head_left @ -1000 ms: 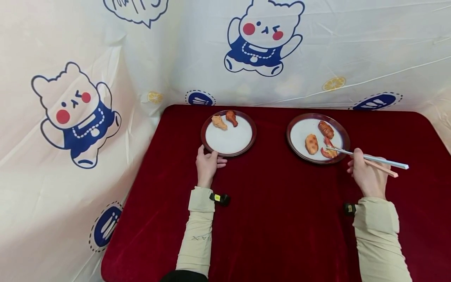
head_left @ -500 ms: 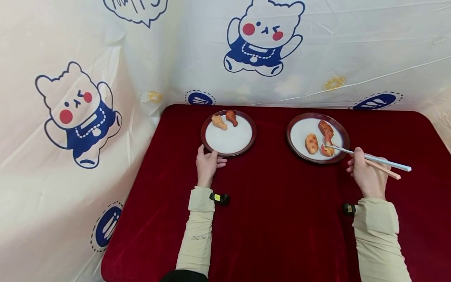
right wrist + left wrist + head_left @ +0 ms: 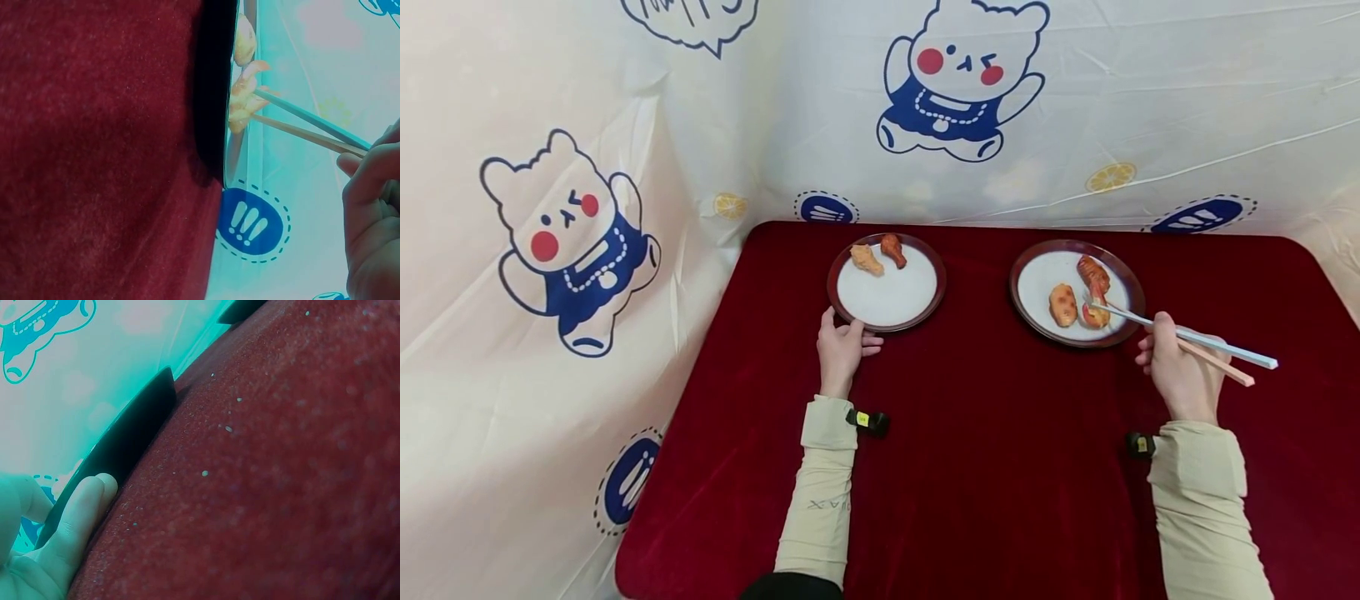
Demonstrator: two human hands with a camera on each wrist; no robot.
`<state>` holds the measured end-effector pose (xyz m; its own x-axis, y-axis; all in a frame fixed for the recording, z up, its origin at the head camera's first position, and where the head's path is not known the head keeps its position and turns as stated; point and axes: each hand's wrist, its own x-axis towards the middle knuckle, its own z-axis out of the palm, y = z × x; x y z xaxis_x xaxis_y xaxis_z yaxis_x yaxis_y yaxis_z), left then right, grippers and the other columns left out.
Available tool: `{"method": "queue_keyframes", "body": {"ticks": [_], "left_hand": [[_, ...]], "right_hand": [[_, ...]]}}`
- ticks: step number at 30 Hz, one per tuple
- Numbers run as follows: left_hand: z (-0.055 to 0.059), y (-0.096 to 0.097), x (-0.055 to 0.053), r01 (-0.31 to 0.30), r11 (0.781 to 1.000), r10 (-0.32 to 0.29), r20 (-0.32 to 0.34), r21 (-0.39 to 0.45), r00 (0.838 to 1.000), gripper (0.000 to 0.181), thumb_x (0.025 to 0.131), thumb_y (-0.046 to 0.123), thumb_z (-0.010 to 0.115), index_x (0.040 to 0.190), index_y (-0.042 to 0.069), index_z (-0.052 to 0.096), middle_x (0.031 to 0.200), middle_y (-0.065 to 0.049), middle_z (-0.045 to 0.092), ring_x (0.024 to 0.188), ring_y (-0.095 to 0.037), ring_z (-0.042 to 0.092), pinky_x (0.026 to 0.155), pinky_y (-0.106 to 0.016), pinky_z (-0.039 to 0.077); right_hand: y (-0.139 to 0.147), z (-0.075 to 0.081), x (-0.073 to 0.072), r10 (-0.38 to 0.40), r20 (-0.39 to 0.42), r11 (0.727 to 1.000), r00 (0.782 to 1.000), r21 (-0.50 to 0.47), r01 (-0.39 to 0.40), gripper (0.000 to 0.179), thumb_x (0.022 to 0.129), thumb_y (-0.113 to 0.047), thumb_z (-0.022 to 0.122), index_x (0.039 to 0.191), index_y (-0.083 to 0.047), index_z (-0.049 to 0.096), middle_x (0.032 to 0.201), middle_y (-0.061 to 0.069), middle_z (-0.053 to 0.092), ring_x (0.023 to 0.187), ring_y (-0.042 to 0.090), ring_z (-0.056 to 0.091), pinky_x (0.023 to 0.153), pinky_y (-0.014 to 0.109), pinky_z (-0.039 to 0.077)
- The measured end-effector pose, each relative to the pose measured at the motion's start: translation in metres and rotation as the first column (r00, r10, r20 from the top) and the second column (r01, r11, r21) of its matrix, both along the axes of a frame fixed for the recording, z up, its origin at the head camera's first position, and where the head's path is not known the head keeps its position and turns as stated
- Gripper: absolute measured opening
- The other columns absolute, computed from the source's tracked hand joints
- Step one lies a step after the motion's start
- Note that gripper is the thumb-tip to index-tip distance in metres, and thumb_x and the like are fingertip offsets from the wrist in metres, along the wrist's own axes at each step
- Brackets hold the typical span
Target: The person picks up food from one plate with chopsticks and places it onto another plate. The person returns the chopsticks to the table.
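My left hand (image 3: 841, 354) touches the near rim of the left plate (image 3: 891, 302), its fingers fairly straight; in the left wrist view fingertips (image 3: 90, 494) lie against the plate's dark side (image 3: 134, 425). A small drumstick (image 3: 892, 250) and a pale fried piece (image 3: 867, 260) lie on that plate. With my right hand (image 3: 1187, 371) I hold a pair of chopsticks (image 3: 1213, 342), one pale blue and one pink. Their tips reach over the right plate (image 3: 1037, 279) and touch a shrimp (image 3: 1095, 317). Whether they pinch it firmly, I cannot tell.
Beside the shrimp on the right plate are a browned wing-like piece (image 3: 1093, 273) and an oval golden piece (image 3: 1063, 305) with dark spots. A dark red cloth covers the table (image 3: 985, 450). White printed sheeting (image 3: 820, 108) hangs along the back and left.
The chopstick tips have shifted slightly away from me and to the left. The shrimp has turned and moved a little that way, against the wing-like piece. My left hand stays put.
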<state>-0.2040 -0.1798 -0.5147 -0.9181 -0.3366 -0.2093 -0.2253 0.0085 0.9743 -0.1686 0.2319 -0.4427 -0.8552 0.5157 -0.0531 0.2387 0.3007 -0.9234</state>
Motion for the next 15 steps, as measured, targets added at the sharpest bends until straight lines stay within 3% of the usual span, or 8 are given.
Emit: {"method": "queue_keyframes", "body": {"ticks": [15], "left_hand": [[0.0004,-0.0001,0.0003,0.002,1.000,-0.002,-0.005,-0.001,1.000,0.072,0.095,0.017,0.051,0.156,0.013,0.013,0.090,-0.021,0.070,0.066,-0.022,0.073,0.063,-0.034,0.064]], "right_hand": [[-0.0035,0.0016,-0.0009,-0.035,-0.034,0.996,0.999,-0.079,0.032,0.030,0.097,-0.033,0.052,0.073,-0.025,0.069,0.053,-0.014,0.060,0.040,0.001,0.056,0.036,0.017,0.049]]}}
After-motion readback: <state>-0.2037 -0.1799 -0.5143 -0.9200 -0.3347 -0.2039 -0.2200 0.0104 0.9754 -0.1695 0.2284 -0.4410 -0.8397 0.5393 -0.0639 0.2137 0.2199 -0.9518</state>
